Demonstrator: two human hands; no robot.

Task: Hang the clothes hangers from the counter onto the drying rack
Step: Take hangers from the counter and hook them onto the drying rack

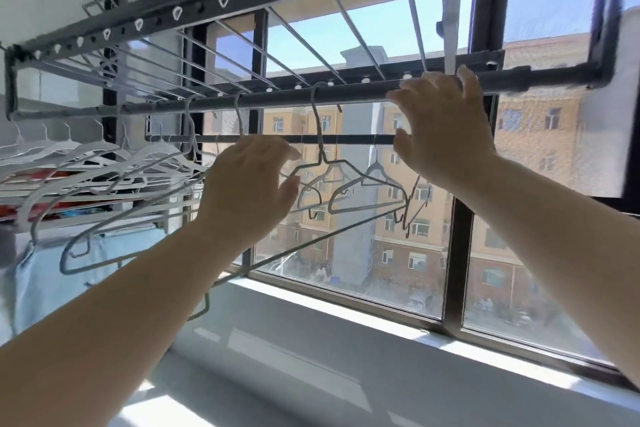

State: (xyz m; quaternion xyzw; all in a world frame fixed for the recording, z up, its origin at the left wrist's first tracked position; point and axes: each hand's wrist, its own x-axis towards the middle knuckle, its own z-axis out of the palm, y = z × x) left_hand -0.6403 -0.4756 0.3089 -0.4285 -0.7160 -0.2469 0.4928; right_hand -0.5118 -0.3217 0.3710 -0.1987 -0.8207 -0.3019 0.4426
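The drying rack [277, 99] hangs overhead in front of the window, with several grey wire hangers hooked on its front rod. One grey hanger [363, 196] hangs free between my hands. My left hand [249, 184] is raised just left of it, fingers curled around the neck of a second grey hanger [294, 248] that tilts down toward the sill, its hook over the rod. The palm side is hidden. My right hand [443, 128] rests on the rod further right, fingers spread over the top and thumb below, holding nothing.
A bunch of white hangers [86, 156] hangs at the left end of the rack, above folded laundry and a light blue cloth [52, 274]. More hangers hang on a thin far rod [346, 139]. The white window sill [346, 350] runs below.
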